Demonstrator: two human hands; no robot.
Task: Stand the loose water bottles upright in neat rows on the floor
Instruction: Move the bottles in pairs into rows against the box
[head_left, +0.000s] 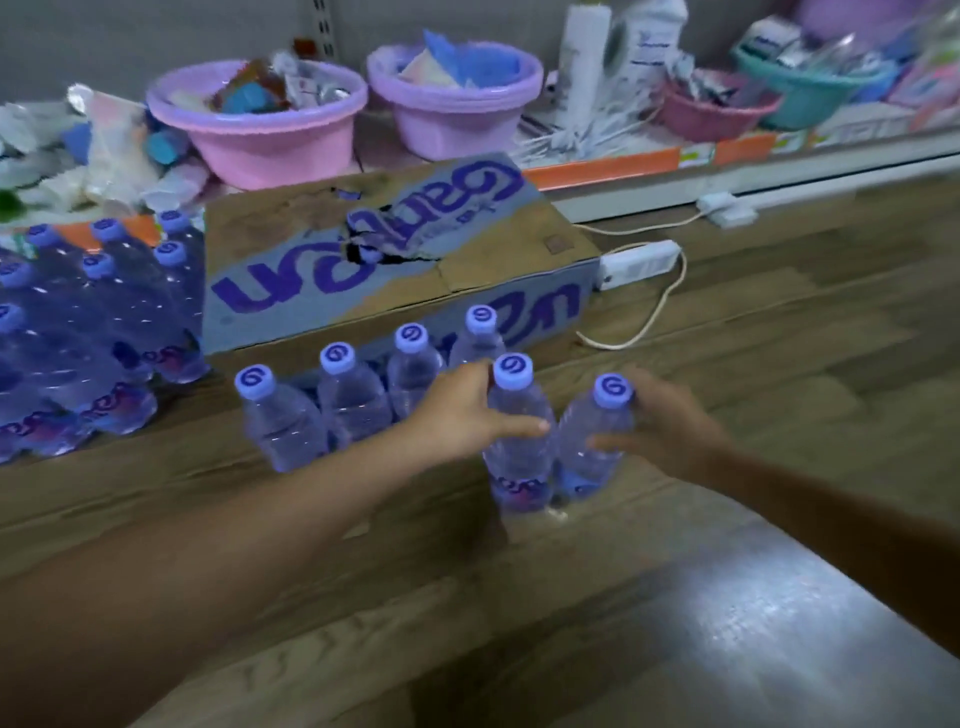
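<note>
Several clear water bottles with blue caps stand in a row (363, 395) on the wooden floor in front of a cardboard box. Two more stand nearer to me, side by side. My left hand (462, 410) grips the left one (519, 457) below its cap, thumb across its front. My right hand (670, 421) holds the right one (592, 447) around its shoulder, fingers behind the cap and thumb on its side. Both bottles are upright and touch each other.
A torn cardboard box (395, 260) lies behind the row. A shrink-wrapped pack of bottles (88, 332) fills the left. A power strip (639, 260) and cord lie right of the box. Pink and purple basins (260, 119) sit on a low shelf behind.
</note>
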